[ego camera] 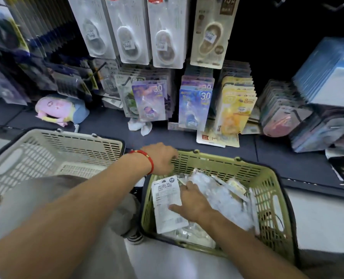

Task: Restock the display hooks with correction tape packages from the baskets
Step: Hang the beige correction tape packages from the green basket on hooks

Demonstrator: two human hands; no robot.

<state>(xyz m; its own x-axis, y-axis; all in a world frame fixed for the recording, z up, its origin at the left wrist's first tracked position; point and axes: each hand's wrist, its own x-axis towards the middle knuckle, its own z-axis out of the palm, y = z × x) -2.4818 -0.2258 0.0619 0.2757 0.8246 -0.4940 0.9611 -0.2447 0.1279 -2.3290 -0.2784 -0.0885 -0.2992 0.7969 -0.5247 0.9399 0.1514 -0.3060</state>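
Observation:
A green basket (pixel 271 190) on the floor holds several clear correction tape packages (pixel 223 198). My right hand (pixel 193 200) reaches into it and grips a white-backed package (pixel 166 195), thumb on its lower edge. My left hand (pixel 163 158), a red bracelet on the wrist, hovers over the basket's far left rim with fingers curled downward; whether it holds anything is hidden. Above, correction tape packages (pixel 167 37) hang on display hooks.
A beige basket (pixel 70 143) stands to the left. The low dark shelf (pixel 110 121) carries colourful packages (pixel 194 109), a plush toy (pixel 58 109) and stacked blue boxes (pixel 328 77). A bare hook (pixel 336 6) sticks out at the top right. My knee lies between the baskets.

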